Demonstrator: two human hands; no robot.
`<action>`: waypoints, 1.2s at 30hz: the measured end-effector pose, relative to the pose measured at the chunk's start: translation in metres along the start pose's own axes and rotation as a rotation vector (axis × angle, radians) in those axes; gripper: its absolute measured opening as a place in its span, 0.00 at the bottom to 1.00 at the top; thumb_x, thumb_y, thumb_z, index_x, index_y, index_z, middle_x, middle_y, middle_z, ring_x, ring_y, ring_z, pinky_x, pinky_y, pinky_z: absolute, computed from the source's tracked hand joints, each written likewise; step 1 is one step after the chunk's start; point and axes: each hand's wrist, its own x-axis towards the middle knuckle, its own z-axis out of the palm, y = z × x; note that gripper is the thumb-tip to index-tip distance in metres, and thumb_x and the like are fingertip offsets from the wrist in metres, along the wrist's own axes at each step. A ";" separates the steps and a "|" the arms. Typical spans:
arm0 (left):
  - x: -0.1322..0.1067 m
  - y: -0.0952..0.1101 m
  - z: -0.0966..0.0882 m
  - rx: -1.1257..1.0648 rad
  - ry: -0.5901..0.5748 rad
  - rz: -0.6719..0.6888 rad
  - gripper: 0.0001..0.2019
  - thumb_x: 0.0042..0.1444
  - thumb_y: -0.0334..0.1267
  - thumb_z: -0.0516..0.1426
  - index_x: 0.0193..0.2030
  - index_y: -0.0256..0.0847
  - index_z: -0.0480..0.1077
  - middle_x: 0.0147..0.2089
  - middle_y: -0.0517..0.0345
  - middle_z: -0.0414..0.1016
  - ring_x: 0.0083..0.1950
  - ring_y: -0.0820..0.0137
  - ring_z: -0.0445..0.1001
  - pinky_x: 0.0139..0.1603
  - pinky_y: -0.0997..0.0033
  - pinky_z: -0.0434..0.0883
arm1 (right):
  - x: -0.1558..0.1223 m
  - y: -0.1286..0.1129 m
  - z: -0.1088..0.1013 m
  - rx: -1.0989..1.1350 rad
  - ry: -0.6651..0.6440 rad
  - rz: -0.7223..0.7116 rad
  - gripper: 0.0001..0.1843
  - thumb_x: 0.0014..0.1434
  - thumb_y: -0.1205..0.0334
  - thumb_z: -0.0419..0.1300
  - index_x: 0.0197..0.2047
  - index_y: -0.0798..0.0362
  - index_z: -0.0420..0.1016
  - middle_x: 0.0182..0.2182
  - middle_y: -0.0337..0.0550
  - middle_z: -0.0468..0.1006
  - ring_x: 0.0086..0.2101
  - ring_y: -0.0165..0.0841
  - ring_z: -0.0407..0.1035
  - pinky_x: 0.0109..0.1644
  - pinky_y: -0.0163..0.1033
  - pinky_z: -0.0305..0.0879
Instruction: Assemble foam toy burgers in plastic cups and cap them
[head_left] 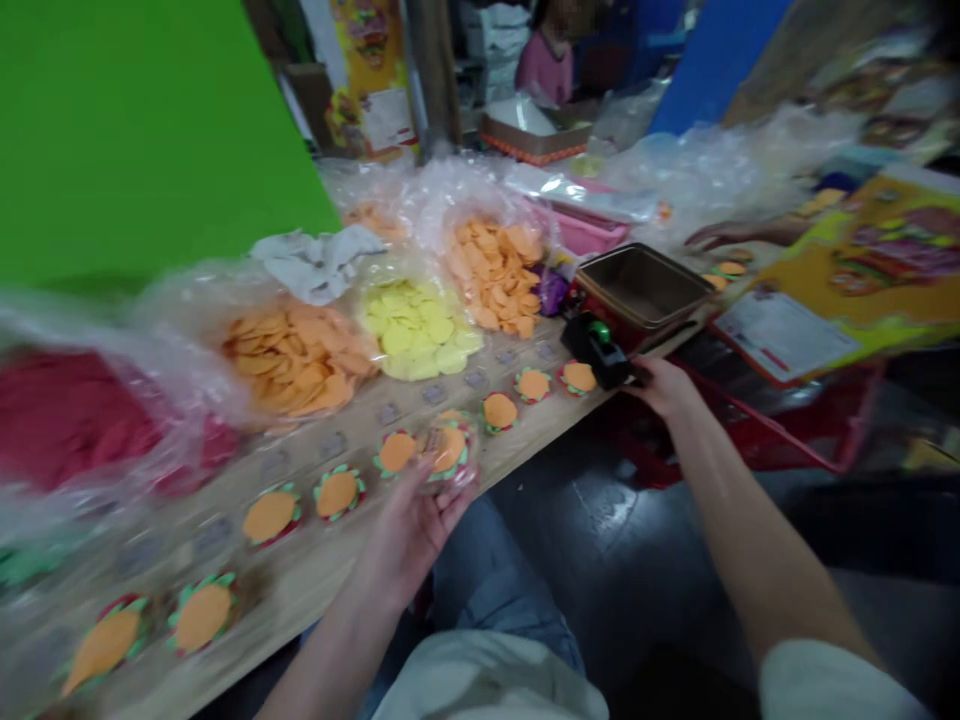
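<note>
A wrapped foam stack (450, 450) in the left hand (421, 522), at the near edge of the surface (289, 580).
The left hand's fingers are clamped on the clear-wrapped stack, which sits within a row of orange-topped pieces (337, 494); the right hand (663, 388) is at the end of a black device (609, 358) beside an open tin (611, 315), its fingers too blurred to tell whether they grip.

The left arm (341, 630) slants up from the bottom edge to the centre; its hand (431, 500) is half curled, thumb raised and fingers bent. The right arm (750, 530) reaches from the lower right toward right of centre, elbow fairly straight, its hand (664, 385) pointing left, fingertips hard to see.
</note>
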 end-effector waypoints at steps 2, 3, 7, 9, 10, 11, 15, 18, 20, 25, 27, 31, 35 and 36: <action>0.002 -0.003 -0.002 0.028 -0.007 0.006 0.14 0.55 0.35 0.52 0.48 0.34 0.64 0.48 0.44 0.71 0.49 0.63 0.71 0.50 0.67 0.70 | 0.001 0.006 -0.003 0.077 -0.039 0.040 0.05 0.44 0.64 0.55 0.26 0.55 0.63 0.27 0.40 0.69 0.31 0.31 0.66 0.31 0.38 0.66; 0.003 -0.005 -0.002 0.043 -0.010 0.004 0.15 0.55 0.34 0.52 0.49 0.34 0.64 0.48 0.43 0.71 0.49 0.62 0.70 0.50 0.67 0.70 | 0.002 0.009 -0.005 0.118 -0.059 0.058 0.06 0.43 0.63 0.56 0.26 0.54 0.62 0.27 0.40 0.69 0.31 0.31 0.66 0.31 0.38 0.67; 0.005 -0.010 0.001 0.091 0.006 -0.015 0.15 0.55 0.34 0.52 0.50 0.34 0.63 0.46 0.43 0.72 0.49 0.61 0.70 0.48 0.66 0.71 | 0.001 0.016 -0.010 0.186 -0.083 0.088 0.07 0.42 0.62 0.57 0.25 0.54 0.61 0.26 0.38 0.69 0.32 0.30 0.66 0.32 0.36 0.67; 0.005 -0.013 0.004 0.099 0.001 -0.008 0.16 0.54 0.33 0.52 0.50 0.35 0.62 0.46 0.44 0.72 0.49 0.61 0.70 0.47 0.65 0.72 | 0.000 0.018 -0.009 0.181 -0.072 0.089 0.06 0.43 0.62 0.56 0.25 0.54 0.62 0.27 0.38 0.69 0.32 0.29 0.66 0.33 0.36 0.67; 0.005 -0.014 0.006 0.099 -0.006 -0.004 0.16 0.54 0.32 0.53 0.51 0.36 0.62 0.47 0.44 0.72 0.49 0.60 0.70 0.47 0.64 0.72 | -0.001 0.019 -0.007 0.170 -0.054 0.084 0.06 0.44 0.62 0.56 0.26 0.54 0.62 0.28 0.38 0.69 0.32 0.29 0.66 0.33 0.36 0.66; 0.006 -0.016 0.008 0.097 -0.012 0.002 0.16 0.54 0.32 0.53 0.51 0.36 0.62 0.48 0.45 0.71 0.49 0.60 0.70 0.47 0.63 0.72 | -0.002 0.020 -0.005 0.154 -0.025 0.076 0.06 0.44 0.61 0.55 0.26 0.54 0.62 0.29 0.39 0.69 0.32 0.29 0.66 0.33 0.36 0.66; 0.004 -0.017 0.011 0.075 -0.042 0.043 0.18 0.53 0.32 0.54 0.51 0.40 0.60 0.50 0.47 0.69 0.48 0.61 0.71 0.47 0.62 0.72 | -0.017 0.021 0.006 0.041 0.124 0.035 0.07 0.45 0.60 0.55 0.24 0.55 0.61 0.27 0.42 0.68 0.32 0.33 0.64 0.35 0.39 0.64; -0.003 -0.010 0.007 0.094 -0.049 0.125 0.18 0.52 0.33 0.56 0.49 0.43 0.60 0.51 0.51 0.68 0.44 0.65 0.73 0.46 0.63 0.72 | -0.055 0.007 0.019 -0.021 0.163 -0.017 0.08 0.45 0.60 0.57 0.23 0.56 0.62 0.26 0.44 0.68 0.33 0.35 0.63 0.38 0.41 0.62; -0.008 -0.004 0.003 0.131 -0.061 0.181 0.17 0.51 0.34 0.56 0.48 0.44 0.60 0.49 0.53 0.69 0.42 0.67 0.74 0.44 0.64 0.72 | -0.095 -0.012 0.032 0.000 0.085 -0.089 0.10 0.49 0.57 0.55 0.30 0.55 0.66 0.28 0.42 0.69 0.30 0.31 0.63 0.37 0.38 0.62; -0.018 0.008 -0.008 0.182 -0.066 0.290 0.17 0.51 0.33 0.57 0.47 0.47 0.59 0.47 0.59 0.69 0.38 0.73 0.73 0.38 0.72 0.73 | -0.203 -0.077 0.081 0.168 -0.699 -0.219 0.18 0.55 0.58 0.54 0.49 0.50 0.64 0.25 0.36 0.70 0.26 0.27 0.65 0.31 0.33 0.63; -0.023 0.011 -0.015 0.189 -0.056 0.333 0.18 0.50 0.32 0.58 0.46 0.47 0.60 0.47 0.60 0.68 0.39 0.74 0.72 0.37 0.75 0.72 | -0.225 -0.092 0.100 0.177 -0.835 -0.276 0.26 0.56 0.61 0.53 0.58 0.48 0.54 0.24 0.34 0.69 0.26 0.27 0.65 0.32 0.34 0.63; -0.035 0.018 -0.029 0.196 -0.031 0.398 0.18 0.49 0.33 0.59 0.46 0.46 0.60 0.47 0.60 0.67 0.40 0.74 0.70 0.37 0.76 0.71 | -0.239 -0.101 0.123 0.148 -0.891 -0.287 0.29 0.56 0.64 0.52 0.60 0.48 0.48 0.22 0.33 0.68 0.25 0.27 0.64 0.30 0.33 0.62; -0.047 0.025 -0.039 0.207 0.003 0.422 0.20 0.46 0.33 0.60 0.46 0.47 0.60 0.46 0.60 0.68 0.40 0.73 0.70 0.37 0.75 0.70 | -0.242 -0.102 0.133 0.138 -0.953 -0.238 0.30 0.56 0.63 0.53 0.60 0.48 0.47 0.21 0.33 0.66 0.24 0.27 0.63 0.30 0.34 0.61; -0.049 0.026 -0.041 0.207 0.008 0.423 0.21 0.45 0.33 0.61 0.46 0.47 0.60 0.45 0.61 0.68 0.40 0.72 0.70 0.37 0.75 0.70 | -0.242 -0.102 0.134 0.139 -0.990 -0.208 0.30 0.56 0.62 0.53 0.60 0.48 0.47 0.21 0.33 0.66 0.24 0.27 0.63 0.30 0.34 0.62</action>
